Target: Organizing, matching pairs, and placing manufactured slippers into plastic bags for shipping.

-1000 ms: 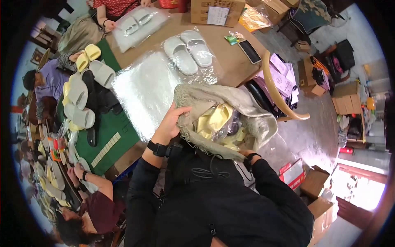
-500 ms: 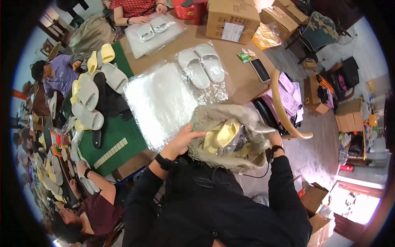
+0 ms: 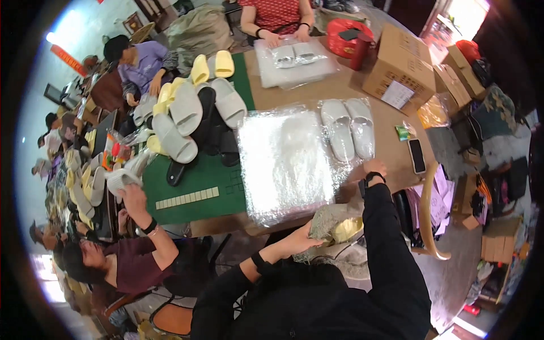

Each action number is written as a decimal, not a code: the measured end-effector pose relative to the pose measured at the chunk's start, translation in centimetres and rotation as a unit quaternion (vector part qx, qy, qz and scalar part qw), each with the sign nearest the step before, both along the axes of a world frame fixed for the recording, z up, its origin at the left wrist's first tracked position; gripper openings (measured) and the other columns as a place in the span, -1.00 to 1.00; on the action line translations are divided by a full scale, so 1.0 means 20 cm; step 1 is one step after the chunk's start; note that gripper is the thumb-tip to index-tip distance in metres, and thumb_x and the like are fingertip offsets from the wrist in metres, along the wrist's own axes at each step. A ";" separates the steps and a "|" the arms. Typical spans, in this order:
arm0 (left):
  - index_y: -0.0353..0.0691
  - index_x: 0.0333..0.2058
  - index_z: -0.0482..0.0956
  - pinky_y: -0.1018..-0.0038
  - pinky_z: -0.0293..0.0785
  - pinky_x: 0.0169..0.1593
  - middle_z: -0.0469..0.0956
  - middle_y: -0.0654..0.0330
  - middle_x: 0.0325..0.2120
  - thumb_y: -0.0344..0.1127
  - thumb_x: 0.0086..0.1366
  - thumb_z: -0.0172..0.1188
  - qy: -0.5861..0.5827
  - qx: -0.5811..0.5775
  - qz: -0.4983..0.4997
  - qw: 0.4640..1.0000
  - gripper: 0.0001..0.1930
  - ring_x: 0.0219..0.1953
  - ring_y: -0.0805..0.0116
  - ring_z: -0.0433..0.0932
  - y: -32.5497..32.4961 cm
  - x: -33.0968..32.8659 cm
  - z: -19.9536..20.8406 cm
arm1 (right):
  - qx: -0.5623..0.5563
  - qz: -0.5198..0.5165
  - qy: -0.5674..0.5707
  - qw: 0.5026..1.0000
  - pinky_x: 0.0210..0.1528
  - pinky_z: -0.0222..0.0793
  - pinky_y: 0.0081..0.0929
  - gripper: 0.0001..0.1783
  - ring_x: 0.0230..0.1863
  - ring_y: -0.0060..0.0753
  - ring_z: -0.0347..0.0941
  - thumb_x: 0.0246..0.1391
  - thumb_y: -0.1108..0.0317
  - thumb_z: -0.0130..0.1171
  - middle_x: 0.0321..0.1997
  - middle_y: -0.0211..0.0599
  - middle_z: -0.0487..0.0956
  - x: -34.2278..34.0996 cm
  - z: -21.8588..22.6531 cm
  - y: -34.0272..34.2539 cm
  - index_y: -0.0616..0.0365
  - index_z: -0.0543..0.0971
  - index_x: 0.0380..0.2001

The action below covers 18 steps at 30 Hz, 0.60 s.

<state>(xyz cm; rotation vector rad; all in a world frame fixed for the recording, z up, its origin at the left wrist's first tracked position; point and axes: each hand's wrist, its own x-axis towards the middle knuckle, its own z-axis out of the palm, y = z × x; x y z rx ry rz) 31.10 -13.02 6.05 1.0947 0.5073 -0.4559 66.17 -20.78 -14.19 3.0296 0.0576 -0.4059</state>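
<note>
At the table's near edge, my left hand (image 3: 300, 238) is closed on the rim of a beige woven sack (image 3: 354, 263), its fingers wrapped over the frayed cloth. A pale yellow slipper (image 3: 347, 230) shows in the sack's mouth. My right hand (image 3: 374, 166) is over the table, at the near edge of a clear plastic bag with a pair of grey slippers (image 3: 340, 133) in it. Its fingertips are too indistinct to tell whether they grip the plastic. Left of that pair lies a stack of shiny clear plastic bags (image 3: 286, 164).
Grey, yellow and black slippers (image 3: 187, 107) are heaped on the green mat (image 3: 192, 198). A phone (image 3: 416, 156) and a cardboard box (image 3: 399, 68) stand to the right. A chair's curved wooden arm (image 3: 428, 215) is close by. Across the table, a person's hands (image 3: 286, 37) touch bagged slippers.
My right hand has left the sack and reached forward to the bagged grey slippers. My left hand still holds the sack, now drawn in and partly folded. The view has turned right.
</note>
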 end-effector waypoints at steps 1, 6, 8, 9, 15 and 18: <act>-0.16 0.23 -0.14 0.49 0.26 0.03 0.26 0.17 0.03 -0.49 0.14 0.07 0.013 -0.015 -0.010 1.000 -0.25 0.00 0.42 0.26 0.01 0.00 -0.02 | -0.001 0.001 0.000 1.000 -0.01 0.25 -0.08 -0.39 0.02 -0.04 0.35 -0.02 -0.14 -0.07 0.01 -0.09 0.42 0.07 -0.08 -0.04 0.06 0.39 -0.01; -0.26 0.18 0.02 0.46 0.24 0.09 0.28 0.16 0.02 -0.52 0.09 0.09 -0.096 0.074 0.033 0.992 -0.33 0.04 0.39 0.25 0.05 -0.01 -0.14 | 0.523 0.039 0.002 0.852 -0.33 0.28 -0.36 -0.66 -0.39 -0.34 0.38 0.07 0.20 -0.14 -0.42 -0.19 0.52 0.15 0.19 -0.01 0.29 0.48 -0.45; -0.26 0.15 0.08 0.47 0.30 0.03 0.32 0.17 -0.02 -0.54 0.09 0.09 -0.083 0.001 0.049 0.995 -0.37 -0.02 0.39 0.32 0.06 0.06 -0.16 | 0.587 0.122 -0.089 0.796 -0.33 0.26 -0.49 -0.75 -0.40 -0.48 0.36 0.05 0.32 -0.10 -0.46 -0.28 0.50 0.12 0.50 -0.09 0.29 0.48 -0.47; -0.25 0.14 0.08 0.45 0.31 0.04 0.32 0.16 -0.02 -0.51 0.13 0.07 -0.083 0.005 0.049 0.995 -0.41 -0.03 0.39 0.33 0.07 0.09 -0.11 | 0.657 0.057 -0.063 0.749 -0.34 0.25 -0.52 -0.77 -0.40 -0.51 0.35 0.05 0.35 -0.10 -0.46 -0.29 0.50 0.02 0.77 -0.09 0.29 0.48 -0.47; -0.21 0.16 0.07 0.49 0.19 0.10 0.28 0.17 0.03 -0.52 0.23 -0.11 -0.070 -0.007 0.068 0.995 -0.50 0.06 0.39 0.24 -0.09 0.28 -0.09 | 0.819 -0.030 -0.137 0.557 -0.22 0.24 -0.58 -0.81 -0.35 -0.53 0.34 0.09 0.31 -0.13 -0.37 -0.43 0.41 -0.40 1.33 -0.76 0.19 0.43 -0.44; -0.21 0.15 0.09 0.49 0.16 0.11 0.27 0.17 0.04 -0.53 0.22 -0.11 -0.090 -0.019 0.042 0.995 -0.50 0.07 0.40 0.23 -0.17 0.34 -0.04 | 0.787 -0.121 -0.114 0.594 -0.33 0.29 -0.55 -0.82 -0.39 -0.48 0.36 0.12 0.28 -0.13 -0.40 -0.40 0.41 -0.60 1.31 -1.14 0.11 0.41 -0.45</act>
